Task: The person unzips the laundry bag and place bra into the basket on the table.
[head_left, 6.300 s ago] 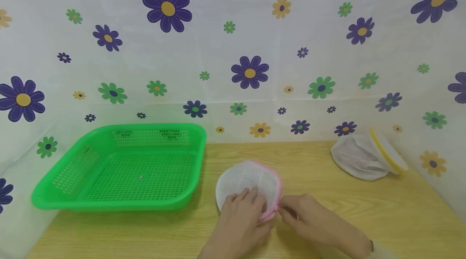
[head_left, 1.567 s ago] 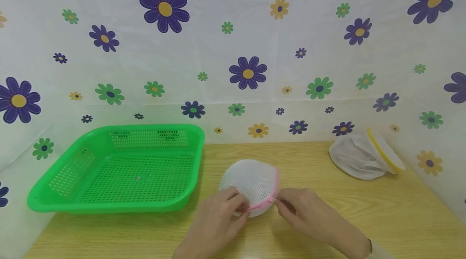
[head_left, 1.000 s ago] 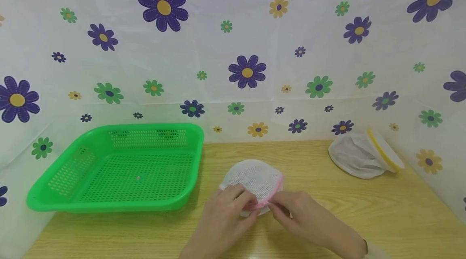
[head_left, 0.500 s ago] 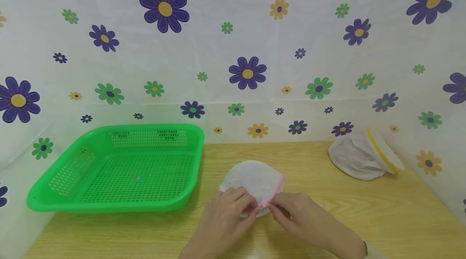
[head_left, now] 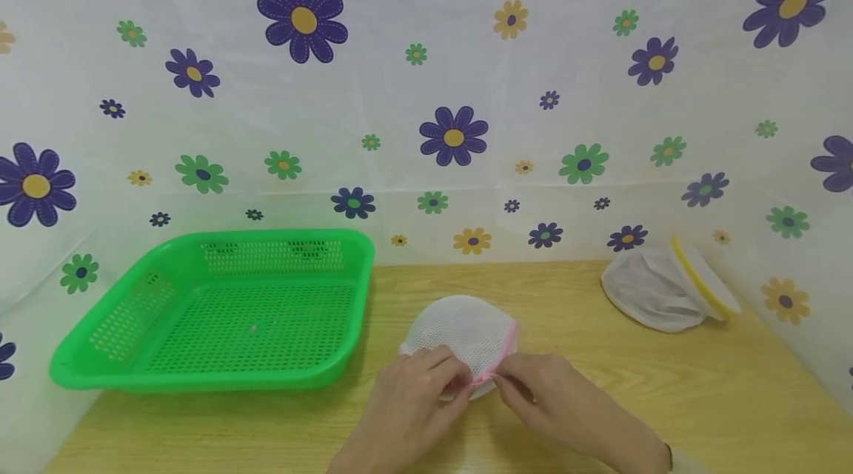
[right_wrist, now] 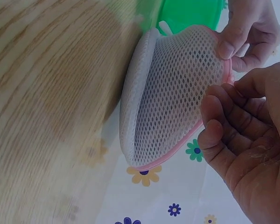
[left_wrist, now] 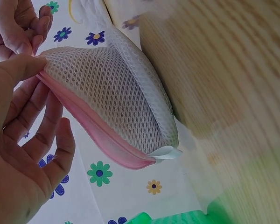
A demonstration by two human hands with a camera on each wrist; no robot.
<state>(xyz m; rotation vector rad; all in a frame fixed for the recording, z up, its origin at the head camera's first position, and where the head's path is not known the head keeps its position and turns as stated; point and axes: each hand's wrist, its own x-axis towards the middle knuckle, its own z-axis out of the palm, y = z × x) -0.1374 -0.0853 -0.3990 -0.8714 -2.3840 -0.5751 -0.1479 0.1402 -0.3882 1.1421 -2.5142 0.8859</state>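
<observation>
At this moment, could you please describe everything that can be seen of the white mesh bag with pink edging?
The white mesh bag with pink edging is rounded and puffed up, and looks like soft, honeycomb-textured fabric. A pink zip band curves along its edge, with a small white fabric loop near one end. Its base appears to rest on the pale wood-grain table. The left hand and right hand pinch its pink edge close together. Its contents, if any, cannot be told.

The head view looks forward and down across the table [head_left: 733, 385] from farthest back. Both wrist views sit close to the bag [left_wrist: 102, 88], rolled sideways in opposite directions, and share it and the flowered sheet [right_wrist: 196, 186] beyond.
</observation>
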